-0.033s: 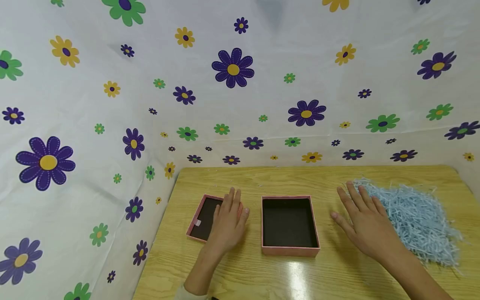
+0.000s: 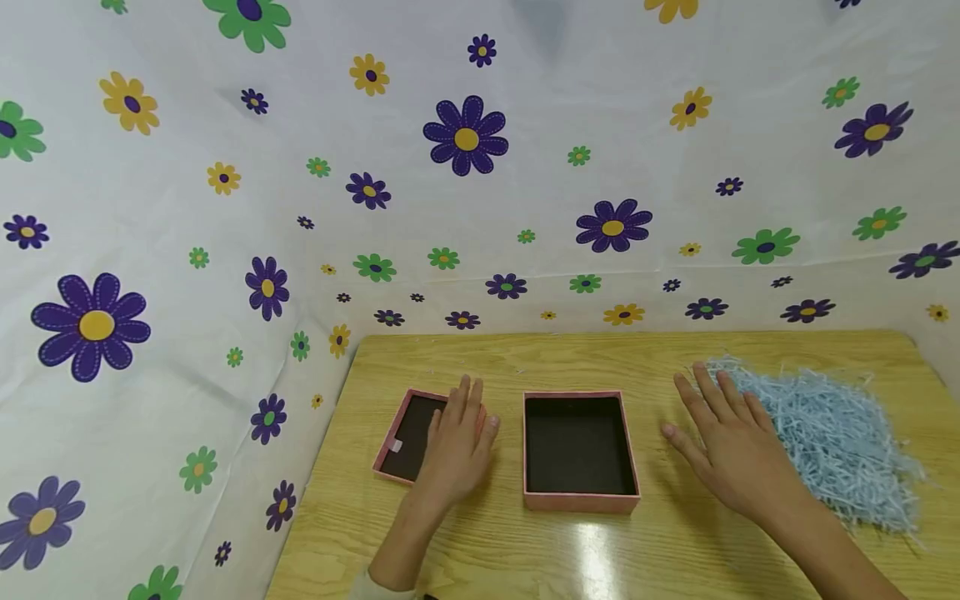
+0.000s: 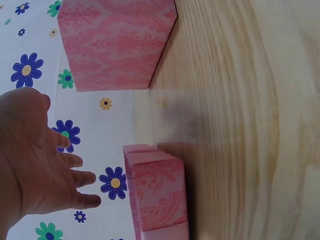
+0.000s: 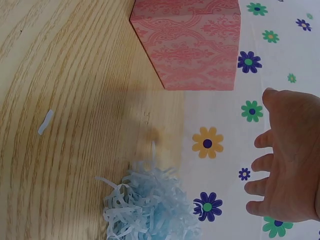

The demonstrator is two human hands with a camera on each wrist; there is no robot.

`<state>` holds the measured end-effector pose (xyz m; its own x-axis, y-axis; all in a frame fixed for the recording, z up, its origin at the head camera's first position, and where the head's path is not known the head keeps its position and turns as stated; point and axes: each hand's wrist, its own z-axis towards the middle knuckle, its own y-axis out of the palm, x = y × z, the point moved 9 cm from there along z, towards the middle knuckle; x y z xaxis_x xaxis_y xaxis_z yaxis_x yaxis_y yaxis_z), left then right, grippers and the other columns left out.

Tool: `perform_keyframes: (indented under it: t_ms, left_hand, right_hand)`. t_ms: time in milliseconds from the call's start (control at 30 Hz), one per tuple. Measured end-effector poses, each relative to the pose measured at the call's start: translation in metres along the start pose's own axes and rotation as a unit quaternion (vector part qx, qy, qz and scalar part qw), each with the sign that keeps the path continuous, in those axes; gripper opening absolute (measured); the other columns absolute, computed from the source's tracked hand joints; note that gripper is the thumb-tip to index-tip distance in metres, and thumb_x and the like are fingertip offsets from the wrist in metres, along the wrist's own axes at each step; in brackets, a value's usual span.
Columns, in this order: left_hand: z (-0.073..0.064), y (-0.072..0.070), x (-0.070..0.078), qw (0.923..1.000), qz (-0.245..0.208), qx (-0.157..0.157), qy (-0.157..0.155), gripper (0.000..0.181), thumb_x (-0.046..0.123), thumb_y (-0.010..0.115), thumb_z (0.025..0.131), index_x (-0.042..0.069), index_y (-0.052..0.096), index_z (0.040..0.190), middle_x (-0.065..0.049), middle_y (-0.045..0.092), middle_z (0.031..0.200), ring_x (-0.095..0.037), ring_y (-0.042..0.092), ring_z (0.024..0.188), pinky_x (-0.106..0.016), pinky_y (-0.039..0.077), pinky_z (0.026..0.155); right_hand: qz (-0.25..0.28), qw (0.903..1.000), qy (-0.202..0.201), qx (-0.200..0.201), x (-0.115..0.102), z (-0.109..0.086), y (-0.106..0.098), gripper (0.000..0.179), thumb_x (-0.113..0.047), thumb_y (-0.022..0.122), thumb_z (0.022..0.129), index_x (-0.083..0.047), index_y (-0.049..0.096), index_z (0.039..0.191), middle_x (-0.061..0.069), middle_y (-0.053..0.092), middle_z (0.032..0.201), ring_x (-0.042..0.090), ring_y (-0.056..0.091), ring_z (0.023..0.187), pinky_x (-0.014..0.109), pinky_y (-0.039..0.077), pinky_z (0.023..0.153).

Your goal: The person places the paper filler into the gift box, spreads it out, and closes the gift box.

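A pink patterned box (image 2: 577, 503) with a dark inside stands uncovered in the middle of the wooden table. To its left lies the shallow pink lid (image 2: 405, 450), dark inside up, with a small white tag (image 2: 396, 446) in it. My left hand (image 2: 456, 450) hovers over the lid's right side, fingers straight, and hides part of it; the left wrist view shows it apart from the lid. Right of the box, my right hand (image 2: 731, 458) is held above the table, fingers spread and holding nothing. Close by it lies a heap of light blue shredded paper (image 2: 840, 442), partly behind the hand.
Behind and to the left of the wooden table (image 2: 495, 558) hangs a white cloth (image 2: 525, 183) printed with flowers. A loose white paper strip (image 4: 45, 122) lies on the table in the right wrist view. Small shreds dot the table around the heap.
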<state>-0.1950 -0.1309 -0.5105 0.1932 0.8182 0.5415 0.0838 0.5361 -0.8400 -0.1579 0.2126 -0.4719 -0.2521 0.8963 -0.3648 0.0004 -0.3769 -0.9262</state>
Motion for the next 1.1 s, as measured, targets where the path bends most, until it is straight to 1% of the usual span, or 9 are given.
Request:
perform_keyframes:
  t_ms: [100,233,333,433,533,700,833,1000,1100]
  left_hand:
    - [-0.001,0.002,0.003,0.9997,-0.018,0.0,0.015,0.065,0.04,0.04,0.115,0.011,0.022,0.17,-0.012,0.015,0.177,-0.035,0.016,0.162,-0.07,0.014,0.124]
    - [-0.004,0.009,0.009,0.9943,-0.098,-0.017,0.037,0.065,0.041,0.038,0.116,0.014,0.018,0.171,-0.009,0.013,0.177,-0.032,0.015,0.162,-0.065,0.017,0.126]
    - [-0.006,0.021,0.01,0.9789,-0.199,-0.035,0.033,0.065,0.042,0.039,0.116,0.025,0.012,0.172,0.003,0.009,0.178,-0.023,0.011,0.163,-0.056,0.015,0.129]
    - [-0.005,0.034,0.011,0.957,-0.286,-0.032,0.034,0.064,0.037,0.041,0.116,0.031,0.009,0.171,0.003,0.009,0.178,-0.023,0.007,0.163,-0.056,0.012,0.129]
    - [-0.001,0.046,0.014,0.9402,-0.338,-0.022,0.038,0.065,0.03,0.043,0.116,0.035,0.009,0.171,-0.001,0.011,0.178,-0.027,0.011,0.163,-0.06,0.016,0.127]
    - [0.003,0.055,0.021,0.9242,-0.379,-0.018,0.042,0.066,0.018,0.047,0.115,0.037,0.015,0.17,0.005,0.015,0.177,-0.022,0.015,0.162,-0.057,0.024,0.126]
    - [0.004,0.054,0.024,0.9222,-0.383,-0.012,0.048,0.062,0.014,0.048,0.114,0.03,0.024,0.17,0.003,0.021,0.176,-0.019,0.022,0.16,-0.052,0.026,0.126]
    - [0.004,0.054,0.027,0.9223,-0.381,-0.013,0.061,0.057,0.019,0.047,0.115,0.017,0.028,0.169,-0.004,0.029,0.173,-0.022,0.029,0.158,-0.046,0.029,0.124]
    - [0.003,0.056,0.028,0.9225,-0.381,-0.017,0.063,0.057,0.021,0.046,0.116,0.019,0.027,0.169,-0.006,0.028,0.173,-0.022,0.028,0.158,-0.044,0.03,0.124]
  right_hand:
    - [0.002,1.0,0.0,0.006,0.001,-0.001,-0.002,0.08,-0.047,0.052,0.111,-0.011,0.014,0.171,0.02,0.005,0.176,0.044,0.0,0.161,0.072,0.003,0.123]
    - [0.015,0.9994,0.001,0.03,0.007,-0.004,-0.01,0.082,-0.043,0.058,0.109,-0.01,0.017,0.171,0.021,0.011,0.175,0.051,0.014,0.158,0.076,0.016,0.119]
    - [0.031,0.9978,0.01,0.057,0.015,-0.009,-0.017,0.084,-0.04,0.067,0.105,-0.007,0.025,0.169,0.027,0.022,0.171,0.06,0.032,0.146,0.08,0.034,0.104]
    - [0.034,0.9952,0.027,0.087,0.026,-0.018,-0.021,0.085,-0.036,0.078,0.098,-0.003,0.036,0.164,0.033,0.034,0.163,0.064,0.044,0.131,0.079,0.043,0.088]
    - [0.027,0.9918,0.04,0.119,0.039,-0.031,-0.02,0.084,-0.026,0.088,0.087,0.003,0.048,0.154,0.037,0.045,0.151,0.064,0.048,0.122,0.077,0.044,0.084]
    - [0.017,0.9901,0.063,0.124,0.063,-0.055,-0.006,0.076,-0.016,0.093,0.077,0.011,0.057,0.139,0.041,0.051,0.136,0.063,0.05,0.114,0.076,0.042,0.086]
    - [0.007,0.9907,0.075,0.113,0.077,-0.069,0.009,0.071,-0.014,0.094,0.075,0.012,0.061,0.132,0.041,0.054,0.128,0.061,0.055,0.103,0.073,0.044,0.079]
    - [0.003,0.9919,0.094,0.086,0.089,-0.078,0.027,0.068,-0.017,0.092,0.079,0.012,0.061,0.132,0.038,0.056,0.123,0.059,0.056,0.1,0.069,0.046,0.075]
    - [-0.005,0.9924,0.083,0.091,0.089,-0.079,0.033,0.059,-0.014,0.091,0.08,0.011,0.065,0.127,0.035,0.06,0.117,0.055,0.057,0.098,0.068,0.046,0.078]
